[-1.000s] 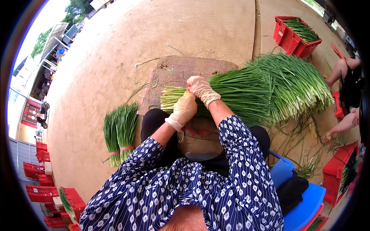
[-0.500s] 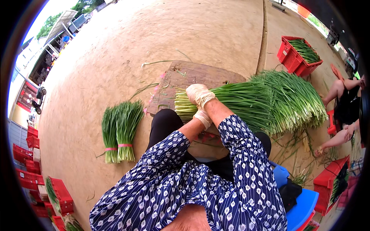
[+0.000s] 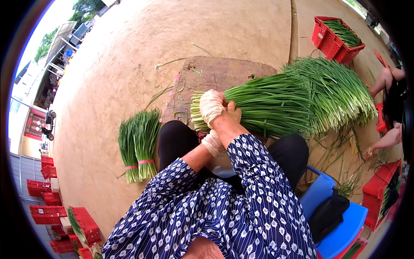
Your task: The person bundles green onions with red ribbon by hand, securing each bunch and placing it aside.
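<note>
A thick bundle of green chives point(image 3: 267, 103) lies across a worn wooden board point(image 3: 233, 69), pale stem ends to the left. Gloved in pale thin material, my right hand point(image 3: 212, 105) wraps over the bundle near those ends. My left hand point(image 3: 233, 111) reaches beneath my right forearm and grips the same bundle just right of it; part of this hand is hidden. Beyond the bundle's leafy end spreads a large pile of loose chives point(image 3: 340, 95). Two chive bunches point(image 3: 146, 138) tied with pink bands rest on the ground to my left.
A red crate of chives point(image 3: 334, 41) stands far right, another red crate point(image 3: 379, 196) near right. Beside me is a blue chair point(image 3: 340, 220). A seated person's legs point(image 3: 384, 84) show at the right edge. Several red crates point(image 3: 47, 213) line the left.
The view has shifted. My left hand's fingers now show on the bundle to the right of my right hand, where they were hidden before. The right hand keeps its hold near the stem ends.
</note>
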Demonstrator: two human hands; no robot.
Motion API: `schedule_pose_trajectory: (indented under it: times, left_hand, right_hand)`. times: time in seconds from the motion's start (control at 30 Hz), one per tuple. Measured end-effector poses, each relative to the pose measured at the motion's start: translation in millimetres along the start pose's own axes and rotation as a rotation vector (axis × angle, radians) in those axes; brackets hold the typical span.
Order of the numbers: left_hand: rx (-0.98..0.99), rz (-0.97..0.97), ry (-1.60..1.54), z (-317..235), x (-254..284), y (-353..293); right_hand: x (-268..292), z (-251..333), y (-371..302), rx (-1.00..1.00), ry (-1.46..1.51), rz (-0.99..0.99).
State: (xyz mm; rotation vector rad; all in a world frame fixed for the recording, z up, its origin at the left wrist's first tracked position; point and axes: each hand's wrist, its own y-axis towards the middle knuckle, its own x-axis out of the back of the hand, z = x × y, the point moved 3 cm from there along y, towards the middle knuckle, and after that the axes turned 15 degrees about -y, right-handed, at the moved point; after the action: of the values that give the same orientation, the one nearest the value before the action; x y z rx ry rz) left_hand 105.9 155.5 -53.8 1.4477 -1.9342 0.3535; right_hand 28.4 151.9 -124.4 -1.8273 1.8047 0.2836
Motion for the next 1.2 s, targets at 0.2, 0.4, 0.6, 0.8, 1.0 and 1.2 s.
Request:
schedule_pose_trajectory:
  times: [0.2,0.4,0.6,0.8,1.0,1.2]
  left_hand:
    - [-0.427,1.199,0.353,-3.4,125.2,-32.1]
    - [-0.354,0.487,0.385,-54.1,148.9,64.0]
    - [-0.33,0.81,0.928,-62.5,38.4,90.4]
    - [-0.289,1.008,0.972,-48.6,13.8,96.7]
    - [-0.294,1.009,0.75,-51.1,29.4,98.1]
    - [-0.161,0.965,0.532,-22.4,33.5,105.1]
  right_hand:
    - [-38.3,-68.6,15.8,0.528,2.0,0.335]
    - [-38.4,-93.4,-41.2,0.246,1.536,0.105]
    - [-34.9,-73.3,-37.7,0.086,1.541,0.042]
    - [-23.7,-64.4,-29.1,0.036,1.613,0.04]
    - [-17.7,-58.8,-21.3,-0.012,1.705,0.041]
    - [-4.8,-58.1,-18.4,-0.075,1.757,-0.004]
